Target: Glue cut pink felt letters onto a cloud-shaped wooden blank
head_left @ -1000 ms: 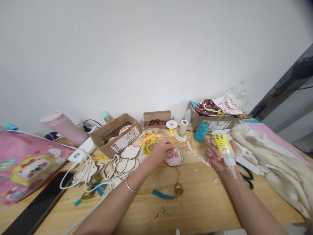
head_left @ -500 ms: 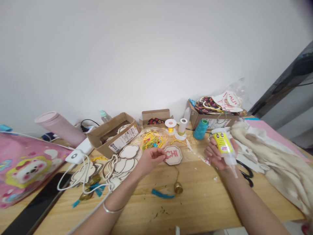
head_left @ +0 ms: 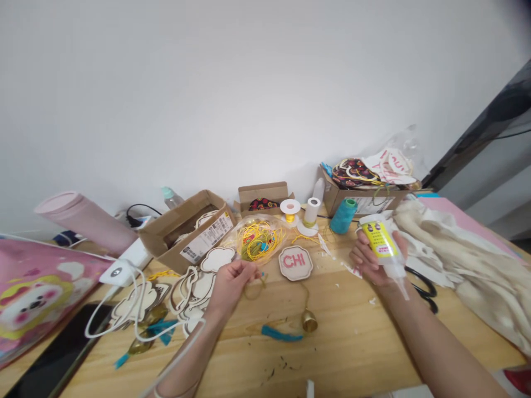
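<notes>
My left hand [head_left: 235, 281] pinches a thin olive cord [head_left: 258, 287] that hangs in a loop below the fingers. To its right, the tag [head_left: 295, 263] with pink "CHI" letters lies flat on the table. From the tag a cord runs down to a small gold bell [head_left: 309, 320], with a teal tassel [head_left: 282, 334] beside it. My right hand [head_left: 367, 260] is wrapped round a glue bottle [head_left: 379, 240] with a yellow label, its nozzle pointing down. Blank wooden cloud shapes [head_left: 218, 258] lie left of my left hand.
Behind stand an open cardboard box [head_left: 186, 226], a bag of yellow cords [head_left: 261, 240], thread spools [head_left: 343, 216] and a fuller box [head_left: 365, 202]. Black scissors [head_left: 425, 290] and cream cloth [head_left: 448, 243] lie right. A phone [head_left: 62, 354] and white cable [head_left: 136, 326] are left.
My left hand has moved left, away from the "CHI" tag, and now has a thin cord in its fingers. My right hand still holds the glue bottle. The view has shifted slightly.
</notes>
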{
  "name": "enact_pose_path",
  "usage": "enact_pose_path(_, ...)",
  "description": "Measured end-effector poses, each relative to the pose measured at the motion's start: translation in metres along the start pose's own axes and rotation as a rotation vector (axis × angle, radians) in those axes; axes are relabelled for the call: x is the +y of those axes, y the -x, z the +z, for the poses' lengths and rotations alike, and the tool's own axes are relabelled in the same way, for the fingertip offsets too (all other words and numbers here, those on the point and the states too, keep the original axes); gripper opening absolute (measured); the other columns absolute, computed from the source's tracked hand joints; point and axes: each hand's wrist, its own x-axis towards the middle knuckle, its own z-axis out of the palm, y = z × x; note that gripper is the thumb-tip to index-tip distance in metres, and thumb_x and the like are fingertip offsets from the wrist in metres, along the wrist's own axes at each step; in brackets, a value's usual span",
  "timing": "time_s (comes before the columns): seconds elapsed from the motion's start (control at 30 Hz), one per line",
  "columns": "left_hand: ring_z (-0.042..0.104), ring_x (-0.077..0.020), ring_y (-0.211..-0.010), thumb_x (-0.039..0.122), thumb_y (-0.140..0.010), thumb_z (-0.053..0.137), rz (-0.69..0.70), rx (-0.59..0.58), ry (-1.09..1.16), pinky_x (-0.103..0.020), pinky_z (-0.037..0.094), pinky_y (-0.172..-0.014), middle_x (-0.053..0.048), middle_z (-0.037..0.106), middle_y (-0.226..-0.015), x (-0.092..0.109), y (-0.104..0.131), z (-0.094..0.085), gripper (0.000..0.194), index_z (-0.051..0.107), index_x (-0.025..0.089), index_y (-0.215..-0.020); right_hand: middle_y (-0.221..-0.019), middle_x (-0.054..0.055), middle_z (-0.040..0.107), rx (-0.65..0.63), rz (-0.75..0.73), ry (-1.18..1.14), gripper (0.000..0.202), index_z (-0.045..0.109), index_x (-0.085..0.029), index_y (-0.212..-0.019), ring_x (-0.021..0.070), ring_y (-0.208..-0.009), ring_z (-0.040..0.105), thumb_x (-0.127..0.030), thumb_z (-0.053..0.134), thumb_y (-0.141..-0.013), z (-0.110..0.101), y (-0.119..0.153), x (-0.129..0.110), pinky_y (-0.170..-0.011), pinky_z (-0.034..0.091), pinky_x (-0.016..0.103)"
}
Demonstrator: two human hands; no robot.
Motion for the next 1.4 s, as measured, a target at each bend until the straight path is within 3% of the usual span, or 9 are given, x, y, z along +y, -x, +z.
enact_pose_path(0.2,0.038,-0.0085,-0.045,0.043,-0.081,0.048,0.142,0.067,-0.087,-0.022,0.039,-0.056,0.007,0.03,-0.042,0.002,0.005,0.001,0.043,0.035,0.019,-0.047,-0.04,-0.008,0.042,0.011,-0.002,0.009,0.04,0.05,-0.021,-0.07,0.0057,-0.032,0.022,-0.06,0.055,-0.066,-0.001,0.0,0.0,-0.042,0.036,0.025)
enact_pose_path(0.33,0.036,-0.0096,-0.048,0.044,-0.081,0.047,0.258,0.071,-0.22,-0.022,0.034,-0.05,0.004,0.037,-0.046,0.005,0.005,-0.001,0.041,0.038,0.019,-0.05,-0.041,-0.008,0.04,0.02,-0.014,0.04,0.039,0.048,-0.022,-0.071,0.0068,-0.032,0.022,-0.061,0.054,-0.066,0.002,0.0,-0.001,-0.042,0.037,0.026)
enact_pose_path(0.5,0.045,-0.0107,-0.057,0.042,-0.081,0.048,0.355,0.091,-0.303,-0.021,0.038,-0.056,0.003,0.047,-0.057,0.004,0.0,-0.004,0.029,0.049,0.018,-0.065,-0.041,-0.008,0.041,-0.011,-0.015,0.066,0.041,0.046,-0.022,-0.07,0.0059,-0.032,0.023,-0.061,0.054,-0.065,0.005,0.001,-0.002,-0.042,0.037,0.025)
enact_pose_path(0.8,0.054,-0.0134,-0.067,0.036,-0.069,0.062,0.331,0.125,-0.272,-0.023,0.042,-0.064,-0.001,0.062,-0.07,0.0,0.001,0.001,0.021,0.061,0.016,-0.075,-0.039,-0.007,0.042,-0.026,-0.011,0.103,0.04,0.049,-0.021,-0.068,0.0059,-0.031,0.024,-0.06,0.052,-0.064,0.005,0.0,0.0,-0.041,0.034,0.026)
enact_pose_path(1.0,0.041,-0.011,-0.053,0.039,-0.085,0.04,0.397,0.107,-0.381,-0.022,0.035,-0.054,0.003,0.043,-0.052,0.012,0.015,0.002,0.038,0.044,0.019,-0.054,-0.04,-0.006,0.044,-0.039,0.016,0.133,0.04,0.051,-0.02,-0.068,0.0062,-0.031,0.029,-0.06,0.055,-0.063,0.013,-0.001,0.002,-0.042,0.038,0.026)
enact_pose_path(1.1,0.04,-0.0113,-0.055,0.04,-0.088,0.035,0.415,0.079,-0.356,-0.022,0.035,-0.055,0.002,0.041,-0.054,0.012,0.017,0.003,0.039,0.039,0.019,-0.055,-0.044,-0.004,0.048,0.011,0.007,0.127,0.041,0.054,-0.018,-0.071,0.0066,-0.033,0.034,-0.059,0.057,-0.064,0.017,-0.002,0.002,-0.044,0.041,0.026)
enact_pose_path(1.23,0.047,-0.0116,-0.067,0.033,-0.086,0.042,0.422,0.061,-0.315,-0.022,0.039,-0.065,0.001,0.051,-0.068,0.01,0.015,0.006,0.022,0.048,0.019,-0.07,-0.051,-0.003,0.054,0.145,-0.014,0.095,0.04,0.056,-0.019,-0.077,0.0069,-0.036,0.04,-0.058,0.054,-0.069,0.019,-0.004,0.001,-0.05,0.047,0.024)
enact_pose_path(1.4,0.052,-0.0121,-0.075,0.029,-0.078,0.056,0.382,0.065,-0.328,-0.022,0.041,-0.072,0.001,0.057,-0.077,0.005,0.007,0.004,0.011,0.055,0.018,-0.081,-0.053,-0.002,0.055,0.246,-0.02,-0.014,0.046,0.057,-0.016,-0.079,0.0056,-0.039,0.046,-0.054,0.031,-0.085,0.024,-0.006,0.002,-0.055,0.049,0.019)
